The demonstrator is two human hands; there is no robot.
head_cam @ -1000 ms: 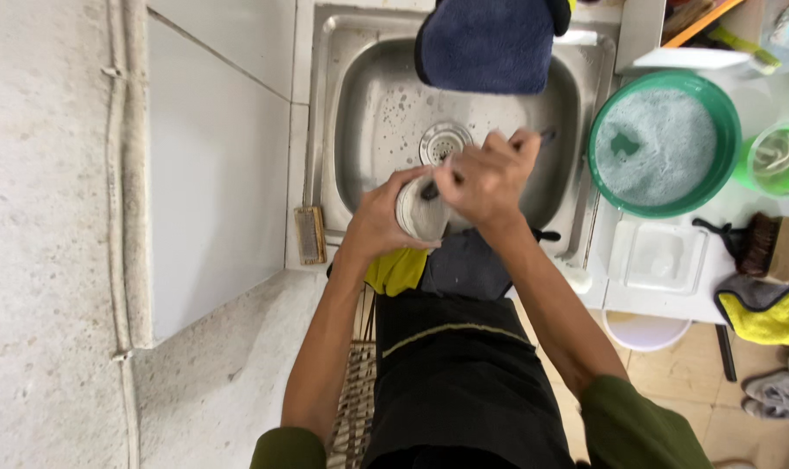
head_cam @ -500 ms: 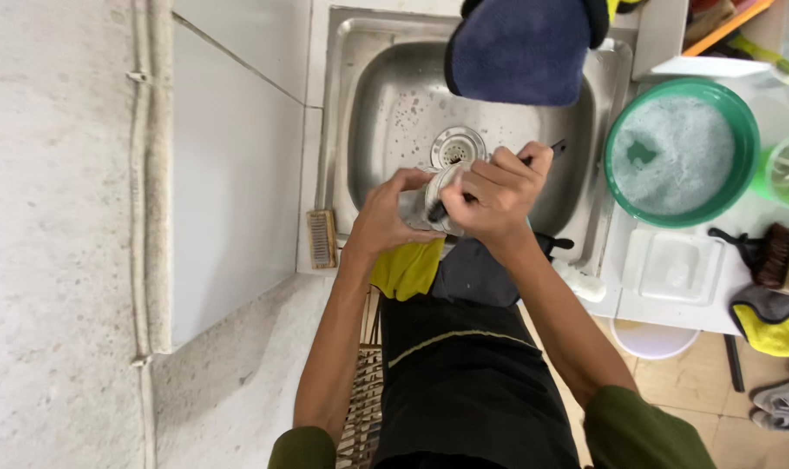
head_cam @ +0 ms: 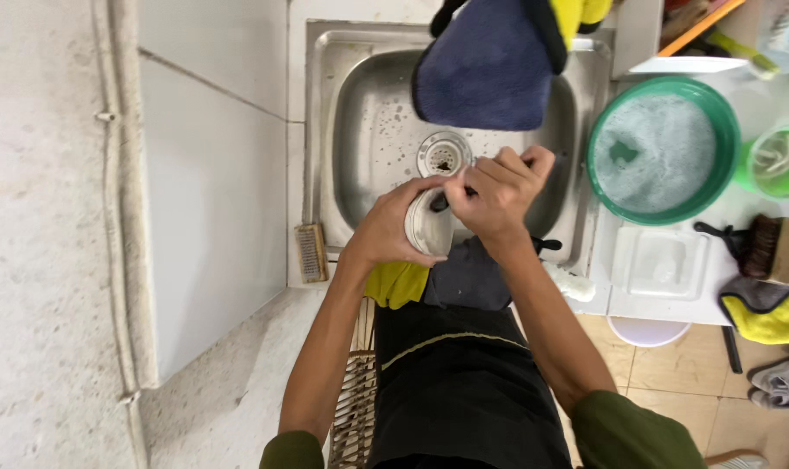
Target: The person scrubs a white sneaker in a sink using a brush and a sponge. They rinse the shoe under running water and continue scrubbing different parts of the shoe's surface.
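Over a steel sink (head_cam: 360, 130), my left hand (head_cam: 384, 233) grips a pale grey-white rounded object (head_cam: 427, 233), possibly a shoe, end-on to the camera. My right hand (head_cam: 496, 195) is closed on a thin dark handle (head_cam: 440, 205), whose tip rests against the top of that object. Both hands meet just in front of the round drain (head_cam: 444, 154). Most of the dark tool is hidden inside my fist.
A dark blue cloth (head_cam: 490, 74) hangs over the sink's back. A green basin (head_cam: 716, 122) of soapy water, a small green cup (head_cam: 776, 163), a white tray (head_cam: 659, 265) and a wooden brush (head_cam: 772, 247) lie to the right. A small scrub brush (head_cam: 312, 252) lies left.
My hands have stayed together on the pale object, shifting slightly towards the drain. My right hand has turned a little on the handle.
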